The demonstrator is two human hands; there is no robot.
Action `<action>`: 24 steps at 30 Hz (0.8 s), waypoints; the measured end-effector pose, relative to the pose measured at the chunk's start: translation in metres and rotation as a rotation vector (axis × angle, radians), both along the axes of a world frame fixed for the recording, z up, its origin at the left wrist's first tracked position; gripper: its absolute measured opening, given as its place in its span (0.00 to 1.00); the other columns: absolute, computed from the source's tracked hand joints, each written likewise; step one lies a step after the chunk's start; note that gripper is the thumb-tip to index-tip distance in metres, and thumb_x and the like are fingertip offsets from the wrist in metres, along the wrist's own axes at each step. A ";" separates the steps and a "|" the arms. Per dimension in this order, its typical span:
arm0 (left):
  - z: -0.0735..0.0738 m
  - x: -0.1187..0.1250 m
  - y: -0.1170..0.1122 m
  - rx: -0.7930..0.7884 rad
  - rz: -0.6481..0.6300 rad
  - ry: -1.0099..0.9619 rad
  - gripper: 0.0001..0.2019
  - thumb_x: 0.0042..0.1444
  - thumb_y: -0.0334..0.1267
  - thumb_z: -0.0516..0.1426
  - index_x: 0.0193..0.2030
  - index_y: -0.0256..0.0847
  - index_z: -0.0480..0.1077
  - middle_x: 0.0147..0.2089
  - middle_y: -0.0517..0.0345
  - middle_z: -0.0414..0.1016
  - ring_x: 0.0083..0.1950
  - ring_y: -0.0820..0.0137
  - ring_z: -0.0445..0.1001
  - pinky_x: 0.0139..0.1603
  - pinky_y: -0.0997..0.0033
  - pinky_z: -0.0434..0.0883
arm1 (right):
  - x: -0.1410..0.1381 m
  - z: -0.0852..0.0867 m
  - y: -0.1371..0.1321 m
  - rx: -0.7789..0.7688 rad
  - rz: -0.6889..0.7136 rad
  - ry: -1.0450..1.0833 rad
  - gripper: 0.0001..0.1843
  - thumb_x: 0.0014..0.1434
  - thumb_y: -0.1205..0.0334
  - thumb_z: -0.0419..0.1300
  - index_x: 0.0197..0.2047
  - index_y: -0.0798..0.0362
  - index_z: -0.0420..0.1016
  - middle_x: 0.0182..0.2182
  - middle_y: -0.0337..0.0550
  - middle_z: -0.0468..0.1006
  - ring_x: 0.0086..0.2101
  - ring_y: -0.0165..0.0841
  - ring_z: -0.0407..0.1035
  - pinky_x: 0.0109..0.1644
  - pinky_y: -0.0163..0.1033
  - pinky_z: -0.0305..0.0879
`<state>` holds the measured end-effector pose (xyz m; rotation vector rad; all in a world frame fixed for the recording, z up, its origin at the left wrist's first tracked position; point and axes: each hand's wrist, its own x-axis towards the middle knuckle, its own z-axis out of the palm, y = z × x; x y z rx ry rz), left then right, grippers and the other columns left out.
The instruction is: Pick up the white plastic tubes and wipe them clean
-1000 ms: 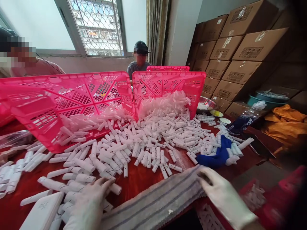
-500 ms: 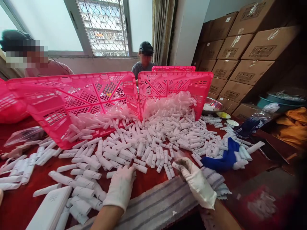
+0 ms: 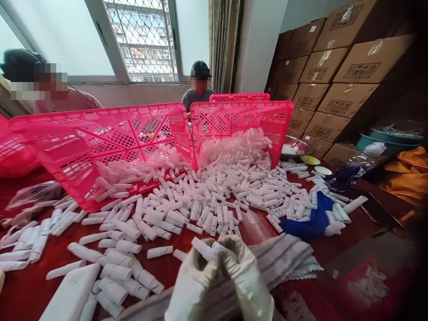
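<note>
My left hand (image 3: 194, 281), in a pale work glove, is closed on a white paper roll (image 3: 204, 248) that tilts up to the left. My right hand (image 3: 246, 274), gloved too, meets it and pinches a second white roll (image 3: 221, 248) end to end with the first. Whether the two rolls are joined, I cannot tell; fingers hide the contact. Beneath both hands lies a grey striped cloth (image 3: 277, 258). A heap of small white rolls (image 3: 247, 178), several with dark marks, spreads beyond, and wider rolls (image 3: 115, 269) lie at the left.
Two pink crates (image 3: 133, 142) lie tipped with their openings toward me, spilling wrapped rolls. A white box (image 3: 72, 292) sits front left, a blue cloth (image 3: 309, 220) and a bottle (image 3: 356, 167) at right. Two people sit behind the crates; cartons (image 3: 347, 98) are stacked at right.
Both hands have come together over the striped cloth. The left has left the rolls at the heap's near edge and now holds one; the right has moved left with its roll.
</note>
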<state>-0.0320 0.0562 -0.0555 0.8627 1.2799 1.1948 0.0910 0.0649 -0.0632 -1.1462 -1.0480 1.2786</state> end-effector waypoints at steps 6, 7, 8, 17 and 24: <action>0.006 0.014 -0.011 0.098 -0.147 0.292 0.19 0.56 0.53 0.52 0.45 0.40 0.70 0.48 0.49 0.76 0.50 0.61 0.72 0.56 0.64 0.65 | 0.019 0.012 0.001 0.069 -0.072 -0.034 0.11 0.61 0.53 0.57 0.42 0.52 0.71 0.39 0.41 0.75 0.35 0.31 0.70 0.39 0.39 0.69; 0.006 0.011 -0.012 0.137 -0.213 0.369 0.18 0.58 0.51 0.51 0.46 0.40 0.70 0.49 0.49 0.75 0.51 0.61 0.71 0.57 0.63 0.64 | 0.024 0.017 0.003 0.083 -0.077 -0.038 0.12 0.59 0.51 0.59 0.38 0.51 0.71 0.34 0.40 0.75 0.33 0.31 0.70 0.36 0.37 0.68; 0.005 0.008 -0.013 0.174 -0.277 0.426 0.17 0.58 0.49 0.51 0.47 0.41 0.70 0.51 0.50 0.74 0.52 0.61 0.71 0.57 0.63 0.64 | 0.028 0.021 0.005 0.098 -0.069 -0.049 0.14 0.56 0.49 0.61 0.35 0.51 0.71 0.30 0.38 0.74 0.30 0.30 0.69 0.34 0.36 0.67; 0.008 -0.004 -0.011 0.162 -0.475 0.498 0.17 0.58 0.47 0.52 0.49 0.43 0.70 0.47 0.51 0.77 0.47 0.62 0.73 0.50 0.67 0.68 | 0.052 0.053 0.013 0.112 0.361 -0.485 0.12 0.56 0.53 0.59 0.28 0.53 0.69 0.23 0.34 0.68 0.26 0.28 0.62 0.31 0.32 0.60; 0.002 0.015 -0.010 0.038 -0.393 0.318 0.18 0.58 0.51 0.51 0.42 0.37 0.71 0.33 0.56 0.74 0.33 0.70 0.69 0.39 0.72 0.67 | 0.041 0.030 0.004 0.134 0.221 -0.337 0.23 0.62 0.42 0.48 0.49 0.50 0.67 0.39 0.44 0.73 0.40 0.36 0.68 0.46 0.40 0.64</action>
